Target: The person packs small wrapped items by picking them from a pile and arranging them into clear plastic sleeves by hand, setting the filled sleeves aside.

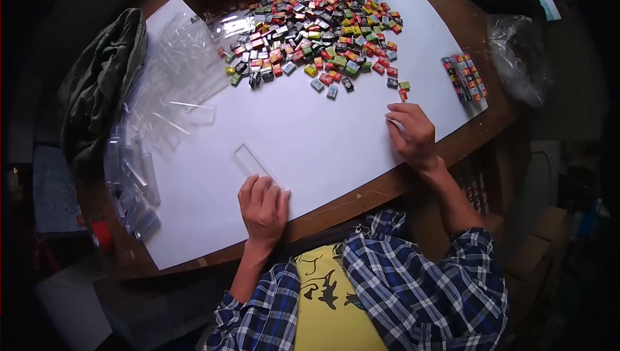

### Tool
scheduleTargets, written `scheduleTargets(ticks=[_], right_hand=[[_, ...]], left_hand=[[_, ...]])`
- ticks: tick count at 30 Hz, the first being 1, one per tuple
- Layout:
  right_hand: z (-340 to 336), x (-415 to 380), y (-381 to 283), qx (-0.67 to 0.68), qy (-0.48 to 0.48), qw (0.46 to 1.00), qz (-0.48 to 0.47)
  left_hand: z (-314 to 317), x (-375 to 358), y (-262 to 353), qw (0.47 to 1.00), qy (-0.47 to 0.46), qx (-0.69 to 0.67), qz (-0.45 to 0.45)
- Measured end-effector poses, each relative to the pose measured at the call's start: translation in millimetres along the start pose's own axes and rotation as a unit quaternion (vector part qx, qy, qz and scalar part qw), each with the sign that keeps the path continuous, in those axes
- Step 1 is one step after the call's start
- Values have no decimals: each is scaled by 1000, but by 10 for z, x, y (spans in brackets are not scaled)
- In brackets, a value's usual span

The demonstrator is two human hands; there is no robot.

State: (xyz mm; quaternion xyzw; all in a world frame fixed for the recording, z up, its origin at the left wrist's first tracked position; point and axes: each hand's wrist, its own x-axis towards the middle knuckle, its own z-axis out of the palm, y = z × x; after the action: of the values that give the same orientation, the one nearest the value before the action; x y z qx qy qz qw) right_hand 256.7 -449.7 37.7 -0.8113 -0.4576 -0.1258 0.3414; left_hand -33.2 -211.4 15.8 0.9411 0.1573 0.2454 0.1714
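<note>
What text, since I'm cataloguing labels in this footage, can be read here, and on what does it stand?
No text can be read with certainty.
Small multicoloured boxes in the pile: printing too small to read.
Grouped boxes at the table's right edge: too small to read.
Yellow shirt: black marks, partly covered; I cannot tell whether they are writing.
Clear plastic tray at the left hand: no lettering visible.

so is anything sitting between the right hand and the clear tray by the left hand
Nothing visible: only white sheet lies between the right hand and the clear tray. The left hand is at the tray's near end, and the pile of small boxes lies off that path, farther up.
</note>
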Motion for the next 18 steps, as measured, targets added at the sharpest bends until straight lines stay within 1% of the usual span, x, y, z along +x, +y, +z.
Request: scheduleTargets(ticks=[2, 3, 4, 5, 7, 8, 9, 12, 13, 15, 16, 18], right_hand=[[105, -9, -75, 4, -5, 1000, 11], [159, -16, -127, 34, -20, 999, 18], [204, -5, -190, 66, -35, 997, 24], [254, 13, -276, 63, -33, 997, 23], [364, 29, -461, 125, -65, 989, 44], [377, 33, -491, 155, -79, 983, 55], [375, 34, -468, 153, -77, 984, 57], [413, 128, -212, 39, -10, 998, 55], [395, 174, -55, 37, -8, 998, 56], [288, 306, 336, -65, 32, 995, 68], [253, 376, 489, -66, 34, 995, 66], [198, 533, 678, -108, 12, 989, 97]], left_hand=[[-7, -38, 155, 996, -56, -54, 38], [-9, -26, 207, 992, -83, -75, 53], [0, 19, 253, 992, -81, -78, 57], [9, 73, 297, 988, -100, -94, 68], [27, 146, 363, 978, -140, -122, 90], [54, 159, 387, 978, -140, -123, 93], [94, 161, 408, 975, -145, -133, 103], [217, 163, 447, 967, -153, -157, 127], [237, 140, 452, 967, -148, -159, 130], [253, 114, 450, 968, -138, -162, 135], [252, 122, 453, 968, -136, -162, 137], [239, 138, 456, 967, -144, -164, 133]])
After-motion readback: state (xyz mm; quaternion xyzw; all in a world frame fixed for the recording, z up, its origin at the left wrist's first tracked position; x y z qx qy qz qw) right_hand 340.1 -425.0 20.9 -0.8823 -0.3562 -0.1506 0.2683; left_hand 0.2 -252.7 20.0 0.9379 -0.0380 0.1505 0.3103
